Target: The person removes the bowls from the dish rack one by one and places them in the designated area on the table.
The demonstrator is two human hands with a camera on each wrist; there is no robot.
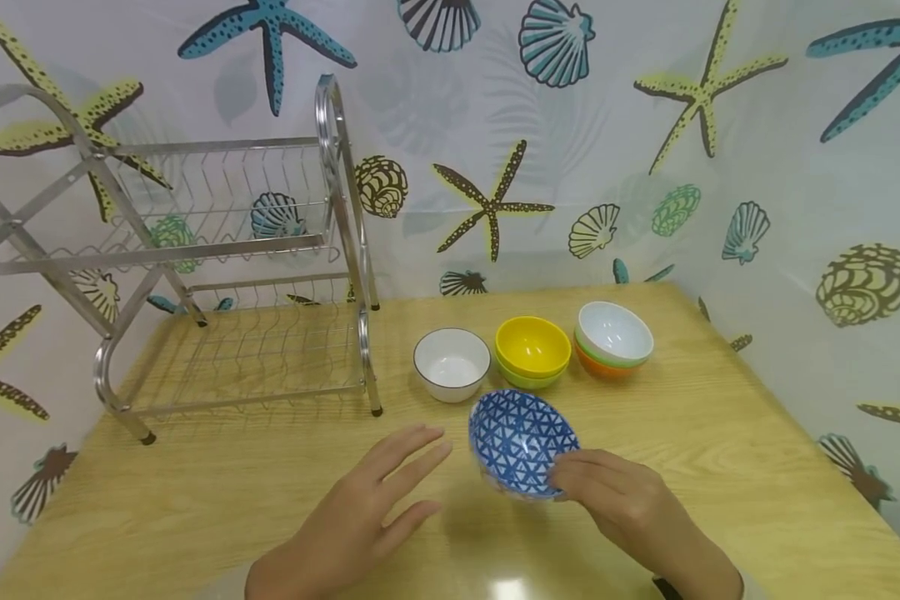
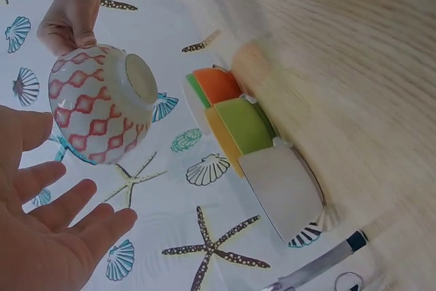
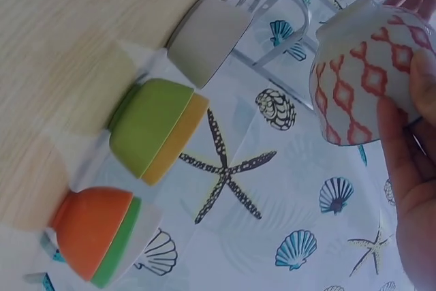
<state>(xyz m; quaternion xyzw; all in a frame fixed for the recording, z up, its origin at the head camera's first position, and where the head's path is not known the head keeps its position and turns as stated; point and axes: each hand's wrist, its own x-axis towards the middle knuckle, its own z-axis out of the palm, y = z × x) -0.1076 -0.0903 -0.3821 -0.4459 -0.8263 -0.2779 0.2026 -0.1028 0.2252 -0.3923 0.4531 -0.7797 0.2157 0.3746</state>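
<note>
My right hand (image 1: pixel 622 496) grips the rim of a patterned bowl (image 1: pixel 521 442) and holds it tilted over the table. Blue and white triangles cover the inside; in the wrist views its outside (image 2: pixel 102 107) has red diamond shapes on white, with a pale foot ring. To the left of the bowl is my left hand (image 1: pixel 367 508), fingers spread and apart from it. Behind the bowl stand a white bowl (image 1: pixel 452 364) with a dark rim, a yellow bowl (image 1: pixel 532 346) nested in a green one, and a stack topped by a white bowl (image 1: pixel 615 332).
A two-tier metal dish rack (image 1: pixel 247 400) stands on the wooden table (image 1: pixel 217 492) at the left. Around the back and sides hangs a white sheet (image 1: pixel 607 167) printed with starfish and shells. An orange bowl (image 3: pixel 92 230) forms the bottom of the right-hand stack.
</note>
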